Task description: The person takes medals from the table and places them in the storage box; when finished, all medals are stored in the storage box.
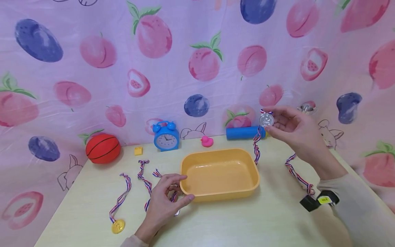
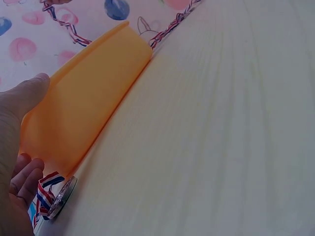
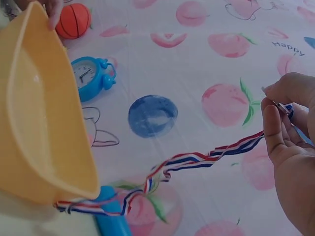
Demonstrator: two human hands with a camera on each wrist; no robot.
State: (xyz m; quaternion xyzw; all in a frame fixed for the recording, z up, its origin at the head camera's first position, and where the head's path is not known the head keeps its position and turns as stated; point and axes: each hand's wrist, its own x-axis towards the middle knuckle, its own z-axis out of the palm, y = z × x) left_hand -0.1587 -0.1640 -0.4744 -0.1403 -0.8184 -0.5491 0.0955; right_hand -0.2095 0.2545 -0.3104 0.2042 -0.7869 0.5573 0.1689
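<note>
One silver medal (image 1: pixel 266 120) pinched at fingertips by right hand (image 1: pixel 293 130); left hand (image 1: pixel 163 202), fingers apart, touching yellow tray (image 1: pixel 225 196).

A pale, wood-grained tabletop (image 1: pixel 247 223) carries everything. Along its back stand or lie a red basketball (image 1: pixel 103 148), a small yellow block (image 1: pixel 138 151), a blue alarm clock (image 1: pixel 166 140), a pink duck (image 1: pixel 207 141) and a blue cylinder (image 1: pixel 242 133). A yellow basin (image 1: pixel 223 198) sits upright near the middle, a silver medal (image 2: pixel 64 197) just beside it. Farther left lies a gold medal (image 1: pixel 118 226) on its striped ribbon (image 1: pixel 121 200); another striped ribbon (image 1: pixel 295 174) lies at right
</note>
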